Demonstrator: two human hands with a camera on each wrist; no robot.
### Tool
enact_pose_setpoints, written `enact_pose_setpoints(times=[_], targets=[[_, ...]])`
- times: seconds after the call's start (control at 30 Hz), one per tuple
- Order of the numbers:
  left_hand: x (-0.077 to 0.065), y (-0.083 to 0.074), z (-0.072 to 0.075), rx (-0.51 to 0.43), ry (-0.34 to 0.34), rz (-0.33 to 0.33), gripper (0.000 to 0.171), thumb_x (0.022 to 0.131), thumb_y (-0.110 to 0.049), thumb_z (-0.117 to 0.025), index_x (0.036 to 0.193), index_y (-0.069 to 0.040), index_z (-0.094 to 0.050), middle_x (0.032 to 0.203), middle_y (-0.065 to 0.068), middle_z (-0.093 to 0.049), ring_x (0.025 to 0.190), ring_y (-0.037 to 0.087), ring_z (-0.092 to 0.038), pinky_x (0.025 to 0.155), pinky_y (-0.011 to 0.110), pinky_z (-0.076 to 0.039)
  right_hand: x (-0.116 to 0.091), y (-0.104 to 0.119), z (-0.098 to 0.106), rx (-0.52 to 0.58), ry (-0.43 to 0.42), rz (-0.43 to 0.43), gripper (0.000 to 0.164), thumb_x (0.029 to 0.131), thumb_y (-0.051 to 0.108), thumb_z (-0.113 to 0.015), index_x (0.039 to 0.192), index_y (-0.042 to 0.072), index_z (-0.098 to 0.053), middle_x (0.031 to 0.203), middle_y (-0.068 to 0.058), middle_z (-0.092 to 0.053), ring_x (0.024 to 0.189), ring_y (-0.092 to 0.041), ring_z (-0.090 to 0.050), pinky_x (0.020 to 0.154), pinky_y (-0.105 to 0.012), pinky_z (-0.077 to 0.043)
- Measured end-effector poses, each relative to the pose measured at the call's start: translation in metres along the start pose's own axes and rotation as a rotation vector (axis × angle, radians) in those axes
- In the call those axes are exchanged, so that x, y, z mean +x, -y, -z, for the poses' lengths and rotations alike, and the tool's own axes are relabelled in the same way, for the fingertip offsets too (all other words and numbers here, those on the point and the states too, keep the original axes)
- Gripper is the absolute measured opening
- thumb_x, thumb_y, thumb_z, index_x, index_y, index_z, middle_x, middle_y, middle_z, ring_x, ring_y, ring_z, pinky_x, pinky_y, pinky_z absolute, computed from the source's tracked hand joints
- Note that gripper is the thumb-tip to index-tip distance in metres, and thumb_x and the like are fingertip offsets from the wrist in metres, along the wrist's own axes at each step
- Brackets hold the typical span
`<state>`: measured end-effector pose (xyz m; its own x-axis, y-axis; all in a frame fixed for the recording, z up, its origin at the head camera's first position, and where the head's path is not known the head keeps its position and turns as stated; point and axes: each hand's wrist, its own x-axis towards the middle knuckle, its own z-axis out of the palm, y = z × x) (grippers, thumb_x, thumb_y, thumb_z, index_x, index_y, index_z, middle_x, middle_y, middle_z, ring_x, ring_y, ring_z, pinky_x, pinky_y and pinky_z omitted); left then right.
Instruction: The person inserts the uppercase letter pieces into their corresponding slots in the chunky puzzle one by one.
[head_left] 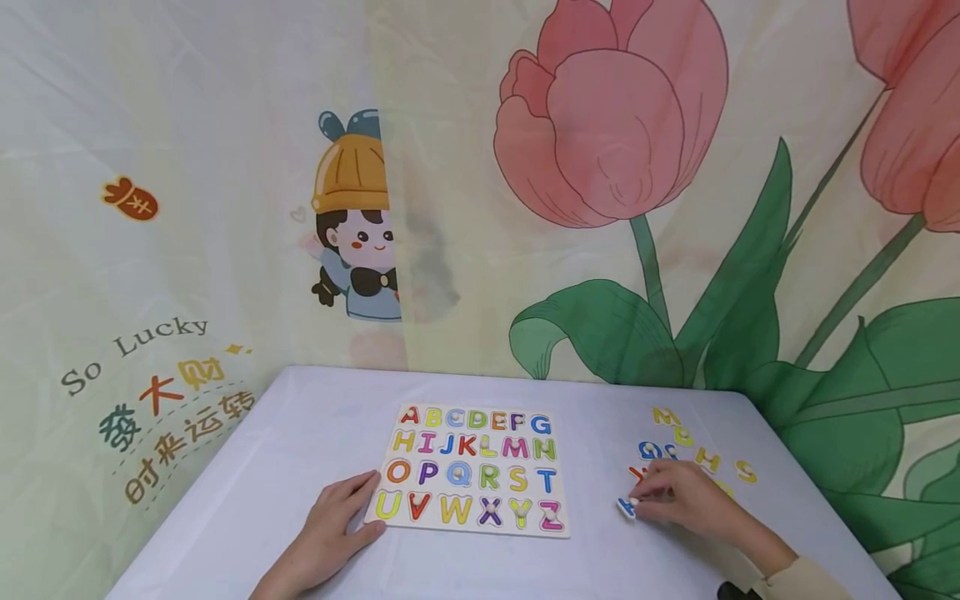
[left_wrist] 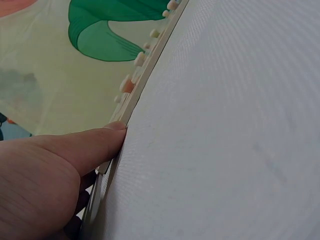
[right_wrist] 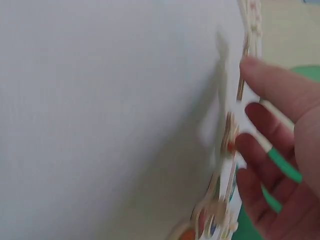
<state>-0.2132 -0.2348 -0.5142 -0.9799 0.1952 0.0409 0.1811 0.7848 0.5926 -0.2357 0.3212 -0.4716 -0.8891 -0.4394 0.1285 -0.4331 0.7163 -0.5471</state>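
A white alphabet puzzle board [head_left: 468,530] lies on the table, its coloured letters fitted with small knobs. My left hand [head_left: 327,527] rests at the board's lower left corner with fingers fairly straight. In the left wrist view, the thumb [left_wrist: 102,142] touches the board's edge [left_wrist: 145,80]; the other fingers are mostly hidden. To the right of the board, my right hand [head_left: 678,497] pinches a blue letter piece [head_left: 627,507], slightly tilted, between thumb and fingertips. Seen from the right wrist, the piece shows edge-on beside the thumb [right_wrist: 265,77].
Loose letters lie around and beyond the right hand: a yellow M [head_left: 666,416], a yellow H [head_left: 707,458], a yellow S [head_left: 746,471], a blue letter [head_left: 649,450] and a red one [head_left: 637,474]. A printed curtain [head_left: 450,208] hangs behind the white table [head_left: 315,425].
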Motion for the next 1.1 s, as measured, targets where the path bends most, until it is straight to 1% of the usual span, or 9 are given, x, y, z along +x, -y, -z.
enact_pose_setpoints(times=[0.17,0.33,0.47,0.6,0.77,0.87,0.93,1.0,1.1], targets=[[0.0,0.001,-0.001,0.007,0.005,0.014,0.079,0.095,-0.044,-0.078,0.16,-0.011,-0.049,0.166,0.002,-0.044,0.152,0.031,-0.034,0.122,0.059,-0.034,0.005,0.019,-0.015,-0.074,-0.118,-0.154,0.011,0.083,0.025,-0.092,0.091,0.028,-0.084,0.083,0.013,-0.062,0.078,-0.004,-0.051,0.065,-0.022,-0.047],[0.0,0.0,-0.001,0.0,0.002,0.005,0.078,0.095,-0.044,-0.078,0.16,-0.011,-0.049,0.166,0.002,-0.044,0.152,0.031,-0.034,0.122,0.059,-0.033,0.01,0.033,-0.031,-0.089,-0.204,-0.328,0.014,0.079,0.023,-0.095,0.086,0.026,-0.083,0.088,0.011,-0.069,0.082,-0.01,-0.054,0.068,-0.024,-0.047],[0.0,0.0,-0.001,-0.003,-0.002,-0.005,0.077,0.096,-0.042,-0.078,0.16,-0.01,-0.049,0.166,0.002,-0.044,0.152,0.031,-0.033,0.123,0.059,-0.032,0.011,0.038,-0.041,-0.093,-0.217,-0.41,0.014,0.079,0.024,-0.095,0.087,0.023,-0.083,0.084,0.009,-0.068,0.08,-0.012,-0.055,0.068,-0.026,-0.046],[0.001,0.0,-0.001,-0.002,0.003,0.004,0.079,0.095,-0.044,-0.078,0.16,-0.012,-0.048,0.166,0.0,-0.044,0.152,0.03,-0.033,0.122,0.059,-0.033,0.012,0.042,-0.046,-0.111,-0.211,-0.457,0.015,0.079,0.025,-0.096,0.087,0.021,-0.083,0.082,0.008,-0.066,0.08,-0.013,-0.056,0.069,-0.028,-0.048],[0.002,0.002,-0.002,0.001,0.005,0.006,0.079,0.095,-0.046,-0.078,0.161,-0.013,-0.048,0.167,-0.001,-0.043,0.153,0.03,-0.033,0.122,0.059,-0.034,0.012,0.038,-0.042,-0.1,-0.172,-0.426,0.018,0.078,0.025,-0.096,0.09,0.024,-0.083,0.087,0.011,-0.068,0.082,-0.011,-0.056,0.072,-0.027,-0.05],[0.002,0.003,-0.002,0.0,0.004,-0.001,0.079,0.096,-0.047,-0.077,0.161,-0.013,-0.048,0.167,-0.001,-0.043,0.152,0.029,-0.033,0.122,0.058,-0.033,0.012,0.033,-0.034,-0.055,-0.108,-0.342,0.018,0.081,0.022,-0.094,0.096,0.025,-0.083,0.089,0.012,-0.068,0.083,-0.01,-0.056,0.072,-0.023,-0.052],[0.001,0.003,-0.001,-0.001,0.0,-0.007,0.079,0.096,-0.046,-0.077,0.161,-0.012,-0.048,0.167,-0.001,-0.043,0.152,0.029,-0.033,0.122,0.058,-0.033,0.013,0.03,-0.026,-0.01,-0.053,-0.26,0.019,0.085,0.018,-0.091,0.101,0.024,-0.083,0.089,0.012,-0.066,0.082,-0.009,-0.056,0.07,-0.021,-0.053],[0.001,0.003,-0.001,-0.005,-0.003,-0.011,0.078,0.096,-0.045,-0.077,0.161,-0.012,-0.048,0.166,-0.001,-0.043,0.152,0.029,-0.033,0.123,0.058,-0.033,0.013,0.027,-0.018,0.027,0.006,-0.175,0.018,0.088,0.016,-0.088,0.105,0.022,-0.084,0.088,0.01,-0.066,0.08,-0.008,-0.056,0.068,-0.021,-0.054],[0.0,0.003,-0.001,-0.003,-0.006,-0.01,0.078,0.096,-0.044,-0.078,0.16,-0.011,-0.048,0.166,0.0,-0.044,0.152,0.03,-0.033,0.123,0.058,-0.033,0.016,0.023,-0.007,0.086,0.087,-0.095,0.019,0.092,0.017,-0.085,0.11,0.021,-0.084,0.09,0.009,-0.066,0.079,-0.007,-0.056,0.066,-0.022,-0.053]])
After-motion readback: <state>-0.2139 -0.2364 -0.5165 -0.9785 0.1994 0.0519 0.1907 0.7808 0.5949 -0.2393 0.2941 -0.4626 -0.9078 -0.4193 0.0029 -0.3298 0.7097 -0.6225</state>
